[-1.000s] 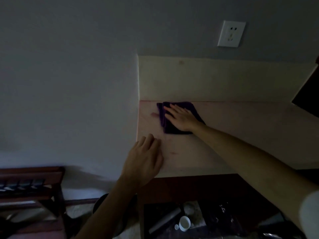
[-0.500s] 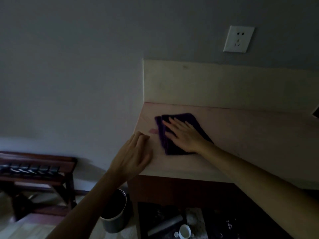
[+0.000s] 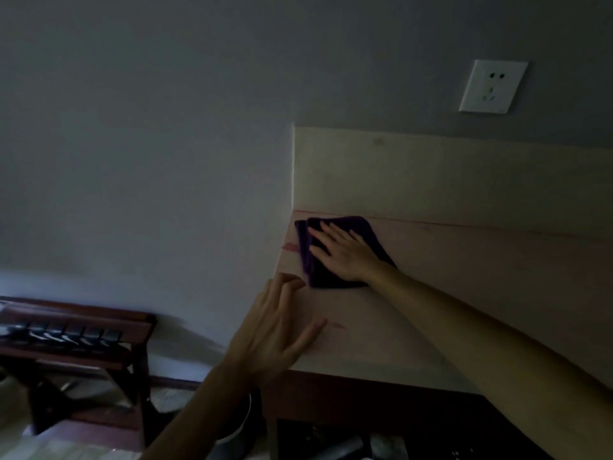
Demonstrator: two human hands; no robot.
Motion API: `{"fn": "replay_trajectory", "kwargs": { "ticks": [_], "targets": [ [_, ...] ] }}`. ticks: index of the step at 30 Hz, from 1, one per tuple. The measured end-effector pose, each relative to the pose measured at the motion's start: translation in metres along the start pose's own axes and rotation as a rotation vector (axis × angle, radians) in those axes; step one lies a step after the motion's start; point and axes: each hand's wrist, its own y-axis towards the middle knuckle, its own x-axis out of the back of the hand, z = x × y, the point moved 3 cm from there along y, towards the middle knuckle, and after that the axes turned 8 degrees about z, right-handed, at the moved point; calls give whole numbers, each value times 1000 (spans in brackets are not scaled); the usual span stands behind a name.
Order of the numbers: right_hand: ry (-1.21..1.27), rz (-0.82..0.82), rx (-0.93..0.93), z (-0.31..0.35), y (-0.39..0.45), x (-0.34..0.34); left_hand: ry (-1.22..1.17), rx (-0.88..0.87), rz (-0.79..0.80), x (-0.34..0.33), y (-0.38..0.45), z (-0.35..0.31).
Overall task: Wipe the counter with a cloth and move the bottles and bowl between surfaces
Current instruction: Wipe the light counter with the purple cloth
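Observation:
A folded dark purple cloth (image 3: 331, 277) lies on the pale counter (image 3: 464, 293) at its far left corner, against the backsplash. My right hand (image 3: 345, 254) presses flat on the cloth with the fingers spread and pointing left. My left hand (image 3: 275, 330) hovers over the counter's left front edge, fingers apart, holding nothing. Reddish smears (image 3: 290, 247) mark the counter just left of the cloth and near my left thumb. No bottle or bowl shows on the counter.
A cream backsplash (image 3: 447, 180) rises behind the counter, under a white wall socket (image 3: 492, 86). Left of the counter, on the floor, stand a dark wooden rack (image 3: 76, 340) and a round bin (image 3: 237, 423). Dim items lie on a shelf under the counter.
My right hand has slid the cloth back toward the far left corner by the backsplash. My left hand has shifted slightly over the counter's front edge. The camera has moved closer.

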Motion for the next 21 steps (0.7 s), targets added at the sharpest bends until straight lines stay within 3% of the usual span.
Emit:
{"fn": "replay_trajectory", "kwargs": {
  "ticks": [6,13,17,21],
  "targets": [
    [-5,-15,34,49,85,5,157,-18,91,-4,8,8],
    [35,-21,47,43,86,6,298,98,151,-10,12,-5],
    [45,-24,95,24,75,9,393,272,150,-22,21,-33],
    [22,-11,101,-35,54,13,383,358,142,-34,33,-62]
  ]
}}
